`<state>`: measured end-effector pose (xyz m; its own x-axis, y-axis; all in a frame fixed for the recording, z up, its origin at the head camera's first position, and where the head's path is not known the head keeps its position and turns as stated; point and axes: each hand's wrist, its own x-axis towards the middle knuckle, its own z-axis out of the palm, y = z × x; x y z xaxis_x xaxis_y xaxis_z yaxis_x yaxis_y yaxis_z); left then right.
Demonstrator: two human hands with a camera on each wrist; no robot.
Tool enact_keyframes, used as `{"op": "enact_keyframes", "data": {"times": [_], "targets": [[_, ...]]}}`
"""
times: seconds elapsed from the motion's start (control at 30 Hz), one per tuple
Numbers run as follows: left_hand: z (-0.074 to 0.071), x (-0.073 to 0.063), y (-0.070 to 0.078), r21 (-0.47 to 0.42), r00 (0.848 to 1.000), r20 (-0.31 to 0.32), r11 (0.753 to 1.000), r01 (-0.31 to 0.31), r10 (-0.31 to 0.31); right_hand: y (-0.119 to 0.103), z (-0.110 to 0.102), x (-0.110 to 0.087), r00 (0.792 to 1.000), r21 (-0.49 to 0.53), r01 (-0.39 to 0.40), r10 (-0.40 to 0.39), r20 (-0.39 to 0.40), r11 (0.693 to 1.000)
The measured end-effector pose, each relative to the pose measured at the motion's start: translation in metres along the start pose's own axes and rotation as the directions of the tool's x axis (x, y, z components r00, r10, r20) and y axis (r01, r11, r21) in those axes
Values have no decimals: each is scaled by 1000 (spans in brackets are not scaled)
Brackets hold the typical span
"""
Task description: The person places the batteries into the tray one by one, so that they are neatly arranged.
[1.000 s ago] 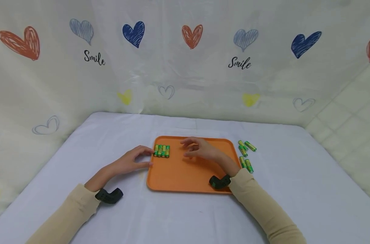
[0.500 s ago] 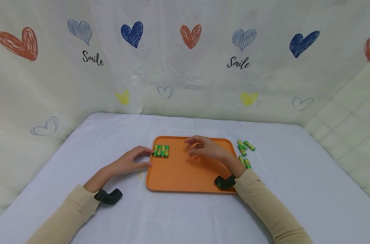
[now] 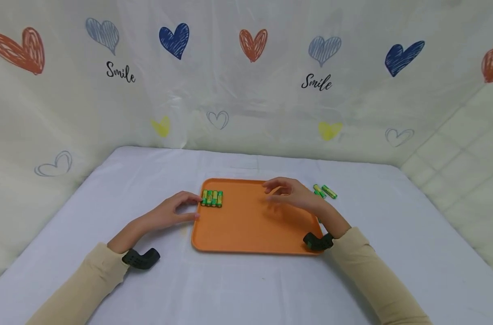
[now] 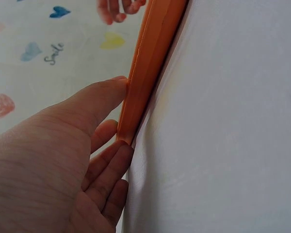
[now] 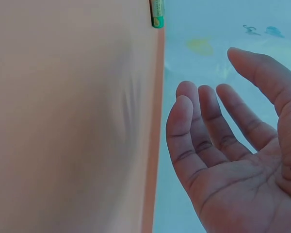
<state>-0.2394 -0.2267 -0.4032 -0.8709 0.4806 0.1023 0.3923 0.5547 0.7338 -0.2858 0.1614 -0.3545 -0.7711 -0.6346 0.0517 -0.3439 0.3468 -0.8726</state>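
An orange tray (image 3: 246, 230) lies on the white-covered table. Several green-and-yellow batteries (image 3: 214, 198) stand side by side in a neat row at its far left corner. My left hand (image 3: 175, 211) touches the tray's left edge, thumb and fingertips against the rim, as the left wrist view also shows on the tray side (image 4: 148, 63). Over the right part of the tray hovers my right hand (image 3: 291, 194), its fingers loosely bent and holding nothing. In the right wrist view, one battery (image 5: 157, 13) shows at the top, beyond that hand's palm (image 5: 247, 189).
More loose batteries (image 3: 329, 192) lie on the table just off the tray's right side, partly hidden by my right hand and forearm. A black wrist band (image 3: 318, 241) sits on each wrist. Behind the table hangs a pale curtain (image 3: 270, 104) printed with hearts.
My right hand has moved right across the tray, away from the battery row and toward the loose batteries, covering some of them. The left hand stays at the tray's edge.
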Motion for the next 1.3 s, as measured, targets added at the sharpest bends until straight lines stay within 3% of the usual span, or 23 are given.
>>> {"op": "enact_keyframes", "data": {"times": [0.27,0.6,1.3], "targets": [[-2,-2,1,5,1000,-5,1000,-6,6,5,-13,-22,999,18,-24,25,-45,1000],[0,-2,-1,-6,1000,-6,1000,-7,7,9,-29,-46,992,-12,-92,91,-84,996],[-1,-1,-1,-2,1000,-3,1000,-15,15,31,-66,-107,982,-110,-153,139,-131,982]]}}
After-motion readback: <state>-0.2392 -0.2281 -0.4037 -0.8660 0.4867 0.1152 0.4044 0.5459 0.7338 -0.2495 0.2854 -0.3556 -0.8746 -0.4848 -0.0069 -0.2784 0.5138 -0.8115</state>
